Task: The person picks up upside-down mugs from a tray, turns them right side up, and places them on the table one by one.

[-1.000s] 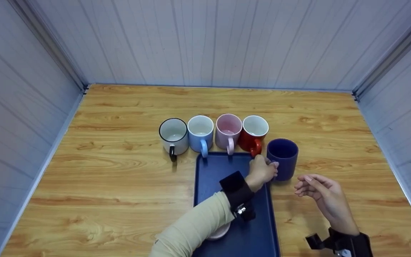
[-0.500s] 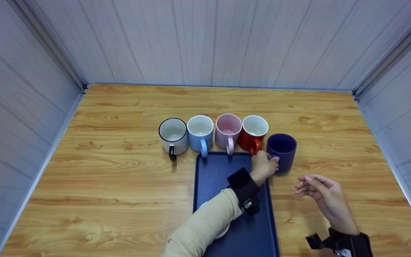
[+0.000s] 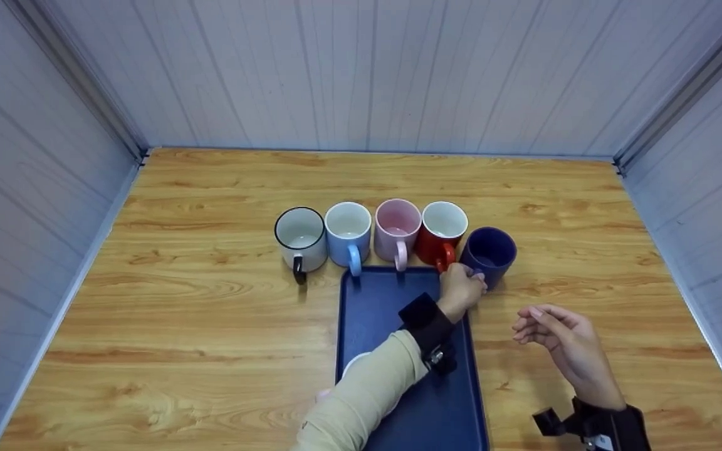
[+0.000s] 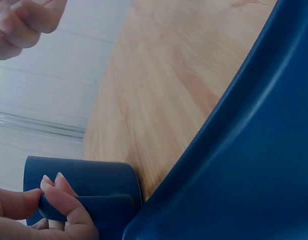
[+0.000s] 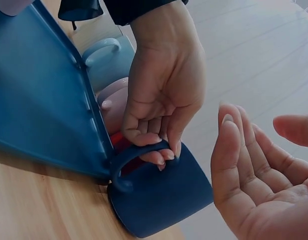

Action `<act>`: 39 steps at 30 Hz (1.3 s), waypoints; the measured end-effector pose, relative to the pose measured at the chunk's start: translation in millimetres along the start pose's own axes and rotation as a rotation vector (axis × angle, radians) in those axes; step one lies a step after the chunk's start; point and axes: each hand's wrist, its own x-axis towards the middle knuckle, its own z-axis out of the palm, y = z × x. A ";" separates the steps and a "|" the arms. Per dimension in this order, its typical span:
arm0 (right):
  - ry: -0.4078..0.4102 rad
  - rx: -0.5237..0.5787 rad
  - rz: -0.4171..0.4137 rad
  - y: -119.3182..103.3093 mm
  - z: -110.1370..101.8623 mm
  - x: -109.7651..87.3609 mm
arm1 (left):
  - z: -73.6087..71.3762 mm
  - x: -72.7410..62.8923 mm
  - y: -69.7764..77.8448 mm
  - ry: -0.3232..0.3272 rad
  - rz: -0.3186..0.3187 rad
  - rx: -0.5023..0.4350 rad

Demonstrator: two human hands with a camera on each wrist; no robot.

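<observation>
My left hand (image 3: 460, 289) pinches the handle (image 5: 136, 154) of a dark blue mug (image 3: 492, 254), with thumb and fingers curled round it in both wrist views. The mug stands at the right end of a row of mugs, close beside a red mug (image 3: 431, 245) with a white inside. Whether those two touch is hard to tell. My right hand (image 3: 573, 346) hovers to the right and nearer to me, fingers relaxed and holding nothing. Further left in the row are a pink mug (image 3: 389, 245), a light blue mug (image 3: 339, 249) and a white mug (image 3: 308, 255) with black rim and handle.
A dark blue tray (image 3: 380, 300) lies in front of the row, under my left forearm. On it, a pale round object (image 3: 355, 361) is mostly covered by the sleeve. Light panel walls (image 3: 361, 75) enclose the wooden table (image 3: 198, 326) at the back and sides.
The dark blue mug has moved away from me and slightly left, towards the red mug, with my left hand on its handle. My right hand has stayed in much the same place.
</observation>
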 end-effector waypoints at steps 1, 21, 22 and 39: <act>-0.013 0.005 -0.008 -0.9 1.3 0.0 | 0.4 -0.1 -0.2 0.001 0.004 0.010; -0.001 0.041 -0.003 -4.6 7.3 2.6 | 4.8 14.5 8.3 0.019 -0.039 0.152; -0.006 0.042 -0.005 -2.7 4.3 2.6 | 5.8 14.7 8.8 0.021 -0.045 0.150; 0.022 0.051 0.001 20.7 -20.1 2.0 | 22.5 22.7 11.8 0.088 -0.208 -0.133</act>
